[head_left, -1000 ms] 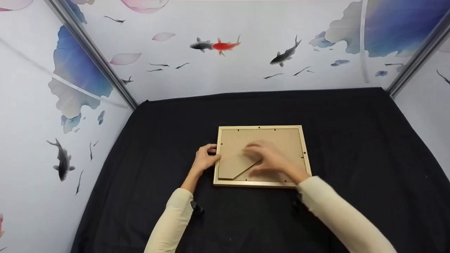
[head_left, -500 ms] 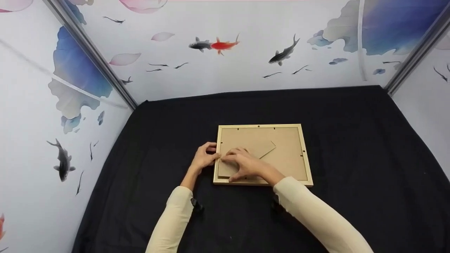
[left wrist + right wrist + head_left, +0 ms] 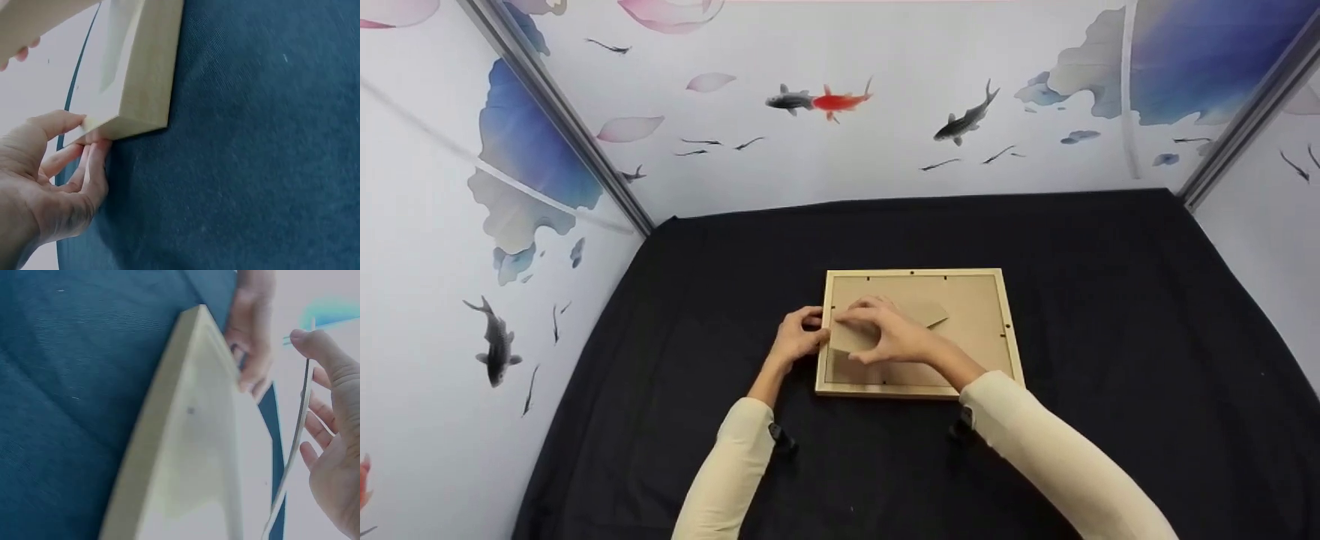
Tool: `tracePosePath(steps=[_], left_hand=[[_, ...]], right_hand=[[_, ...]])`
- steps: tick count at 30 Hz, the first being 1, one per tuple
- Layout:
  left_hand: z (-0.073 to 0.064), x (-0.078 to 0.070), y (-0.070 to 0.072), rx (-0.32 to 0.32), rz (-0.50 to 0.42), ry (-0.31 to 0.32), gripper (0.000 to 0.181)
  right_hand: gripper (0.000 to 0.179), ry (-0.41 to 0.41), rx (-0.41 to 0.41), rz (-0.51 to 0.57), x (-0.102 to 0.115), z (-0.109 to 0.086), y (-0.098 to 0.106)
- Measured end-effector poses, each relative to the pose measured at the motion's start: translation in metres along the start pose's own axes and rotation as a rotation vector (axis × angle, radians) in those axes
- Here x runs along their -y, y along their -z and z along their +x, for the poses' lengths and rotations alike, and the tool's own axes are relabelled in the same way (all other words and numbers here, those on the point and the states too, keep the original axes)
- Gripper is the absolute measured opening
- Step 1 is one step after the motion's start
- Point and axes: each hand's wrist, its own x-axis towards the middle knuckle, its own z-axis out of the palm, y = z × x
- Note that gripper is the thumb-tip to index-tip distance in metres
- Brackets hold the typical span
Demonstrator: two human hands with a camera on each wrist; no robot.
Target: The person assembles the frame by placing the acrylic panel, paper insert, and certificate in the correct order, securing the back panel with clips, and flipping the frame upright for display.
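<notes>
A light wooden picture frame (image 3: 915, 391) lies face down on the black cloth, its tan backboard (image 3: 979, 311) upward. My left hand (image 3: 796, 337) grips the frame's left side, thumb on the top face and fingers beneath the edge, as the left wrist view shows at the corner (image 3: 143, 107). Over the backboard, my right hand (image 3: 896, 334) pinches the wide end of the easel stand (image 3: 922, 310), a flat flap hinged near the middle. In the right wrist view the stand (image 3: 295, 447) is raised off the back, between the right thumb and fingers.
Small black tabs (image 3: 946, 278) sit along the backboard's edges. Black cloth (image 3: 720, 277) covers the table. White panels (image 3: 870, 157) printed with fish and leaves surround it on the left, back and right, with grey posts at the corners.
My right hand moved left across the backboard to the stand's wide end, then took hold and lifted it off the back. My left hand stayed on the frame's left edge.
</notes>
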Motion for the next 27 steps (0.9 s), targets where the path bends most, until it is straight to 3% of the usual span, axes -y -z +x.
tracePosePath(steps=[10, 20, 27], left_hand=[[-0.004, -0.010, 0.000, -0.037, -0.019, 0.033, 0.050], [-0.003, -0.005, -0.003, 0.010, -0.039, 0.108, 0.052], [-0.001, -0.007, -0.004, 0.021, -0.024, 0.090, 0.052]], right_hand=[[0.055, 0.069, -0.135, 0.064, 0.008, -0.006, 0.029], [0.053, 0.016, -0.157, 0.090, 0.009, -0.012, 0.033], [0.051, -0.001, -0.167, 0.100, 0.012, -0.016, 0.039]])
